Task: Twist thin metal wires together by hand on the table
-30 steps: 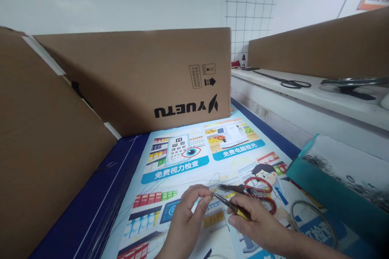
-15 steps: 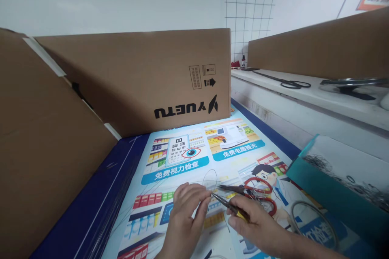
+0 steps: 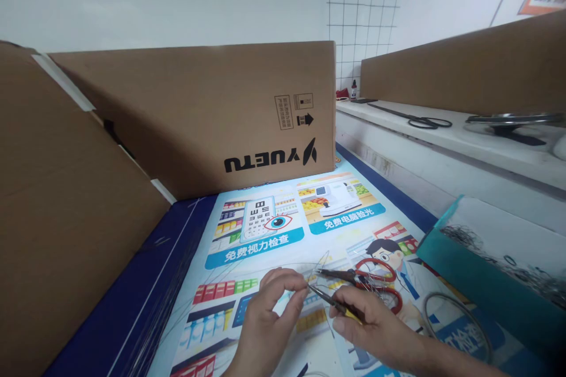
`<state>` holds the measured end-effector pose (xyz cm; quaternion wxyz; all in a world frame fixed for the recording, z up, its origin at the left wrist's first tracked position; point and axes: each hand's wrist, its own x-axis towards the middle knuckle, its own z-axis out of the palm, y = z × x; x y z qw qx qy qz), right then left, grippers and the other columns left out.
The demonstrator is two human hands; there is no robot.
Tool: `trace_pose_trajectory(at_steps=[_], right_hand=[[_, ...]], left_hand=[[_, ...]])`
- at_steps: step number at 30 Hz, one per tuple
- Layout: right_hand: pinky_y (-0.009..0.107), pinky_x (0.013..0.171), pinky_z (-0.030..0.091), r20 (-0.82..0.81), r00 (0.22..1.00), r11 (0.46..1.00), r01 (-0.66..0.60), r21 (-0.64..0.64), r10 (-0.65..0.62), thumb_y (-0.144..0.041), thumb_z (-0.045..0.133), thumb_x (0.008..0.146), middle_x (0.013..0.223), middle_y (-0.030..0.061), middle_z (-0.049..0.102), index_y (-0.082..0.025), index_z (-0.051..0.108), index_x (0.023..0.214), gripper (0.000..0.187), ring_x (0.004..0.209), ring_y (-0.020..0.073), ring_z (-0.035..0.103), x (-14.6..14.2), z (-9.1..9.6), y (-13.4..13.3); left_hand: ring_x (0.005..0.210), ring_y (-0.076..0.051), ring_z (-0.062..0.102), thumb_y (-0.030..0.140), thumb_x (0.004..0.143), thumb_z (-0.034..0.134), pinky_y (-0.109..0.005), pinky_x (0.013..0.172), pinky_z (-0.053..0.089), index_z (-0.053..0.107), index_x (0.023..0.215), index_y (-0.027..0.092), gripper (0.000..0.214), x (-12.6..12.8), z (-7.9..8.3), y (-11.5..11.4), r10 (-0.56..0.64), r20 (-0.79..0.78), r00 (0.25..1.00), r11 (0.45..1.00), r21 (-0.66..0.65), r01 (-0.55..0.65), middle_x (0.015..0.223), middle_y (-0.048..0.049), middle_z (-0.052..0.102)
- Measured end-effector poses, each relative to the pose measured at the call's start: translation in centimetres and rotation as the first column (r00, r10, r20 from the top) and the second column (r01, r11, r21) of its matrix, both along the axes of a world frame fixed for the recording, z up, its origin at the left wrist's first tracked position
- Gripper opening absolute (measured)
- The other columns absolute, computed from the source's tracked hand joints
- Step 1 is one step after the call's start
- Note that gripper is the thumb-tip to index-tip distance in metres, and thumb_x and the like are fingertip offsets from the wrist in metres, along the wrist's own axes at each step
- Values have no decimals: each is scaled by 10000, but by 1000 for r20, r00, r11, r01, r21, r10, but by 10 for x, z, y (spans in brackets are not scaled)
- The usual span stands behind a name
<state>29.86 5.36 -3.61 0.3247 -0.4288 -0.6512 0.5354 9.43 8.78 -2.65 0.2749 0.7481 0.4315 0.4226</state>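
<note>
My left hand [image 3: 269, 312] pinches a thin wire [image 3: 321, 265] between thumb and fingers; the wire forms a small loop just past the fingertips. My right hand [image 3: 375, 327] grips slim yellow-handled pliers [image 3: 329, 300], whose tips meet the wire at my left fingertips. Both hands hover low over a colourful printed poster [image 3: 265, 230] on the table. Red-handled scissors [image 3: 371, 280] lie on the poster just beyond my right hand.
A large cardboard box [image 3: 198, 112] marked YUETU stands at the back, another cardboard panel [image 3: 57, 218] on the left. A teal tray [image 3: 481, 283] with small dark wire pieces sits right, a wire coil [image 3: 460, 318] beside it. Black scissors [image 3: 415, 119] lie on a white ledge.
The wire loop beyond my left fingertips has shifted and changed shape from rounder to narrower. My left fingers have re-gripped slightly; the pliers stay at the same spot.
</note>
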Motion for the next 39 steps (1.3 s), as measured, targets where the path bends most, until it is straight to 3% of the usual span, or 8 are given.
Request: trace_pose_trajectory(at_steps=[8,13,18,23,28,39], right_hand=[[203,555,331,51,999,999,9,40,-11,-281,513,840,703,-31,415,-162,508,816,121,633,105,376,0,-4,0],[219,588,355,117,990,992,66,108,-79,-257,527,821,731,-24,465,-168,525,837,91,658,118,416,-1,-6,-2],[249,626,385,215,964,976,117,183,-156,-265,557,799,784,4,527,-176,551,910,142,696,150,477,0,-8,-5],[275,664,398,234,962,978,100,182,-142,-301,542,812,844,31,545,-180,542,960,191,751,178,498,0,-3,-5],[245,613,372,242,961,981,98,167,-137,-283,531,815,754,-5,506,-183,527,845,105,691,151,464,-2,-1,-4],[203,552,306,187,978,992,69,103,-87,-258,507,845,681,-47,431,-187,438,738,146,633,105,397,-2,-8,-4]], left_hand=[[1028,-219,563,242,860,513,-377,920,427,584,853,207,80,3,3,-4,-29,137,990,980,-190,55,1018,-70,641],[921,-212,604,258,862,498,-352,848,462,579,896,207,101,4,7,-6,25,127,992,964,-266,10,920,-47,663],[849,-204,614,245,855,514,-330,778,481,570,887,201,78,1,1,-4,56,-12,998,988,-142,-57,868,-41,652],[840,-195,617,198,855,515,-312,741,502,577,898,209,76,0,-5,-3,45,-98,994,998,45,-40,880,-44,647],[801,-190,614,186,853,520,-310,706,507,555,906,219,72,2,-4,-4,67,-161,985,994,98,-52,850,-33,634],[770,-203,593,152,831,522,-324,670,493,515,854,219,71,3,-7,-4,89,-225,970,979,198,-44,795,-25,606]])
